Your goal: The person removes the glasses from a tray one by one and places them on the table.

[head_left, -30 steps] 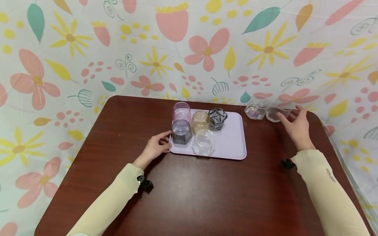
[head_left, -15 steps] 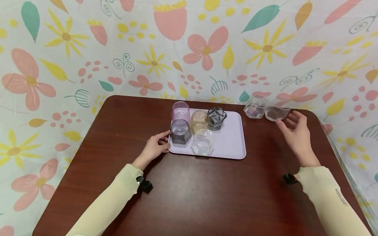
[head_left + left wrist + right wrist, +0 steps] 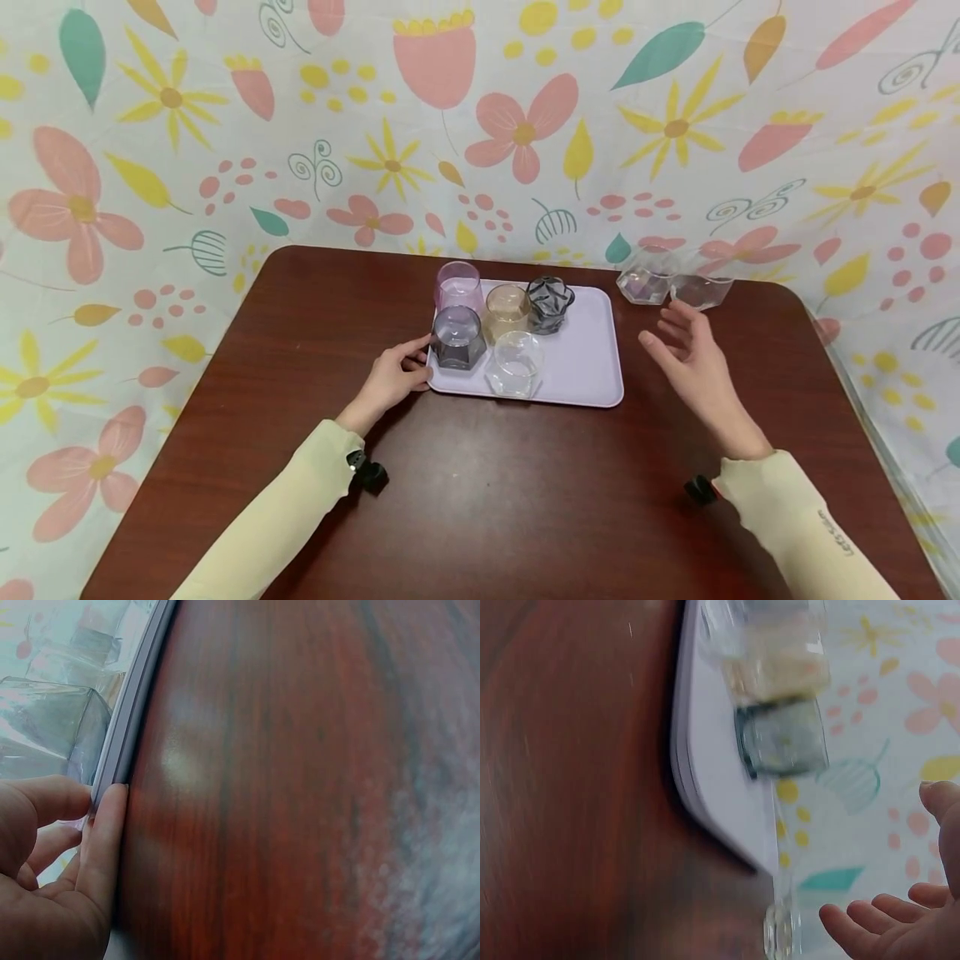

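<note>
Along the pale-yellow right sleeve (image 3: 795, 508) in the head view, small dark lettering (image 3: 836, 533) seems to read "Let's Slim". The right hand (image 3: 697, 358), thumb and fingers loosely parted, hovers just in front of two clear faceted glasses (image 3: 647, 285) at the far right of the dark-red wooden tabletop (image 3: 525, 500); whether it touches them is unclear. The left hand (image 3: 390, 375) pinches the left edge of a pale-lilac rectangular tray (image 3: 588, 358). Its left half carries a pink glass (image 3: 459, 287), an amber glass (image 3: 507, 310), a smoky-grey glass (image 3: 457, 342) and, at the front rim, a clear glass (image 3: 516, 377); a dark petal-shaped glass (image 3: 550, 307) stands toward the back.

From the left wrist, thumb and finger meet the tray's rim, tabletop stretching away beside it.

From the right wrist, the right hand's fingers spread, apart from the tray's rounded corner.
</note>
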The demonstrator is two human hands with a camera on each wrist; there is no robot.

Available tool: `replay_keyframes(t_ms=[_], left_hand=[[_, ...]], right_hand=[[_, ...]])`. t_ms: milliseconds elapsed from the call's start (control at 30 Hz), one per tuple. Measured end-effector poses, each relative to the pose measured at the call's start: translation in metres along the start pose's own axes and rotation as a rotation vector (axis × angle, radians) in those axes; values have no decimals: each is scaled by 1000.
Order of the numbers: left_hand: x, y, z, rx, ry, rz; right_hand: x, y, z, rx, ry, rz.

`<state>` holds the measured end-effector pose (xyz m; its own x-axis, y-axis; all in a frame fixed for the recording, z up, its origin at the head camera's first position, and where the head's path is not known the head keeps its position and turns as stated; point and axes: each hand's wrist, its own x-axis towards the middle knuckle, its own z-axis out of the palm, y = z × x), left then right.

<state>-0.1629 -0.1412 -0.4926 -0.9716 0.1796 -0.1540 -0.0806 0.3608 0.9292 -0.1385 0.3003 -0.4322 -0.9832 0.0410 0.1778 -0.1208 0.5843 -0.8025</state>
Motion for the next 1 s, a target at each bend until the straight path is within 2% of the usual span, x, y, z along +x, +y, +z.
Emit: replay_keyframes(t_ms=[233, 433, 733, 1000], left_hand=[[-1, -1, 1, -7, 5, -3], [-1, 1, 1, -10, 9, -1], [0, 1, 1, -14, 7, -2], [0, 1, 1, -14, 7, 8]], right_hand=[[-9, -19, 29, 81, -49, -111], [-14, -31, 57, 108, -127, -174], [-19, -41, 101, 85, -274, -205], [-17, -45, 122, 85, -297, -246]])
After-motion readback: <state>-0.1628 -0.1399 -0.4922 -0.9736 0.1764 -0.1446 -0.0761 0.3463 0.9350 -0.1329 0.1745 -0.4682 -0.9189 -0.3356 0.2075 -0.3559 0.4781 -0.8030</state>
